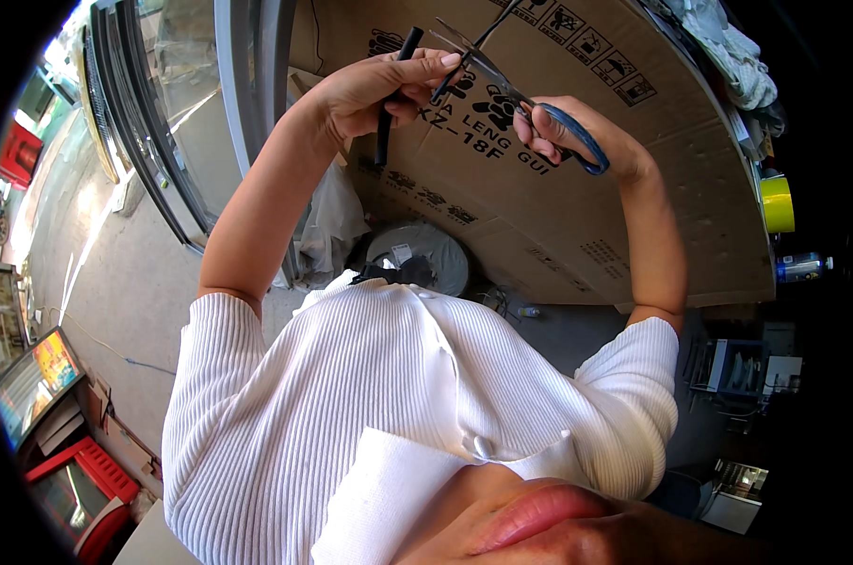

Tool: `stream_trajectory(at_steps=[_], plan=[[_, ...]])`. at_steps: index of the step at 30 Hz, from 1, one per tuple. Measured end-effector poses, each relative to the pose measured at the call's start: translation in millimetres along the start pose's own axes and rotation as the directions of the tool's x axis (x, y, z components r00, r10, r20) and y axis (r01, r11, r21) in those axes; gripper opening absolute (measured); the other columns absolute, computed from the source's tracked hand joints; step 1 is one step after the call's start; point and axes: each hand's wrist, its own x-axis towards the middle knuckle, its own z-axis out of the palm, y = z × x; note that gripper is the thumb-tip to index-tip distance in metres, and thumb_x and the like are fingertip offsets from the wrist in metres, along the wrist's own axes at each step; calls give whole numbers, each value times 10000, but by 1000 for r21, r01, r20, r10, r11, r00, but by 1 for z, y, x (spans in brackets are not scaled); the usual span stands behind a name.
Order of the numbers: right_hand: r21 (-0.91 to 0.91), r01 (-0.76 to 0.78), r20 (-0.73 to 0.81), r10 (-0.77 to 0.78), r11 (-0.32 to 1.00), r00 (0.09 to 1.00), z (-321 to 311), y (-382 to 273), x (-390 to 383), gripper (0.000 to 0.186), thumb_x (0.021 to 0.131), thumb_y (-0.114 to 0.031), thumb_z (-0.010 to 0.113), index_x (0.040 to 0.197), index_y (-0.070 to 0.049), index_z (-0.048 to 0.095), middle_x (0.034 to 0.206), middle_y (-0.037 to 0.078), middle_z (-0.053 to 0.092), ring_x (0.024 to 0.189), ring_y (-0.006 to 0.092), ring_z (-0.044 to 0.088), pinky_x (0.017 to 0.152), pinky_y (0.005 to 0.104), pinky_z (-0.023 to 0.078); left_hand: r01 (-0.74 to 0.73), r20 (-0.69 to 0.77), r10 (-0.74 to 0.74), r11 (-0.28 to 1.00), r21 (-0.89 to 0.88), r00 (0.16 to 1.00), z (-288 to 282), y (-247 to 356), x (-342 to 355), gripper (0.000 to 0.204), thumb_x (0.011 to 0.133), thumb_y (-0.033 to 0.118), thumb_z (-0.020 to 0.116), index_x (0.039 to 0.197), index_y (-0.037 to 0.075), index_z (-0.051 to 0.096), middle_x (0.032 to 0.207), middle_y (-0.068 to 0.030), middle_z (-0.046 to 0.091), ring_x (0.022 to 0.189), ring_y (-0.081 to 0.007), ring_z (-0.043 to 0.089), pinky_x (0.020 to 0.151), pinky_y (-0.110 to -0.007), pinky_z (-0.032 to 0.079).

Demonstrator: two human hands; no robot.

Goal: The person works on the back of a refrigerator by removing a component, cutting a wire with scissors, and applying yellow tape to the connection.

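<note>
My left hand [379, 92] is closed around a short, thick black tube or rod [385, 132]. Between its thumb and fingertips it also pinches a thin black cable [491, 31], which runs up toward the top edge. The scissors [502, 79], with blue handles, are in my right hand [572, 130], its fingers through the loops. Their blades are parted and cross the cable just beyond my left fingertips. Whether the blades touch the cable I cannot tell. Both hands are raised in front of a large printed cardboard box [539, 221].
A grey round object [450, 264] and a clear plastic bag [332, 221] lie low behind my chest. At left stands a metal door frame [247, 75]. A yellow roll [778, 204] and a blue can [801, 267] are at right. Red plastic furniture [106, 468] sits lower left.
</note>
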Motion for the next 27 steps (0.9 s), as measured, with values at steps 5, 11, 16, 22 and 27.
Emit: stream_trajectory(at_steps=[5, 11, 16, 22, 27], plan=[[-25, -17, -28, 16, 1000, 999, -2, 2, -1, 534, 869, -614, 499, 766, -92, 543, 634, -50, 448, 572, 22, 431, 509, 184, 375, 3, -3, -3, 1000, -9, 1000, 1, 3, -1, 231, 853, 309, 681, 903, 88, 636, 637, 111, 438, 541, 42, 375, 385, -103, 264], [4, 23, -43, -23, 1000, 999, 0, 1, -1, 489, 893, -563, 507, 765, -92, 543, 638, -58, 445, 547, 8, 408, 487, 167, 354, -19, -6, 19, 999, 36, 1000, 3, 3, 0, 254, 847, 328, 688, 900, 84, 644, 612, 108, 408, 526, 33, 358, 377, -111, 248], [40, 59, -42, -57, 997, 997, -2, 6, -1, 442, 911, -504, 520, 773, -85, 548, 641, -62, 446, 539, -1, 408, 477, 160, 349, -32, -13, 33, 997, 64, 999, 3, 4, 0, 245, 852, 327, 681, 906, 90, 651, 616, 106, 408, 528, 28, 355, 377, -114, 249], [12, 24, -51, -23, 1000, 998, -2, 10, -1, 382, 928, -437, 528, 804, -75, 542, 653, -57, 453, 565, 20, 434, 494, 185, 373, -66, -1, 66, 989, 131, 998, -2, 4, 3, 181, 908, 286, 613, 961, 113, 633, 707, 85, 471, 579, 16, 390, 428, -132, 287], [30, 222, -198, -211, 975, 957, -2, 15, -11, 270, 933, -341, 549, 867, -81, 521, 715, -42, 472, 596, 46, 443, 510, 215, 378, -55, -104, 62, 997, 60, 993, -22, 6, 8, 141, 929, 250, 580, 939, 112, 560, 788, 38, 515, 639, -24, 432, 455, -160, 297]])
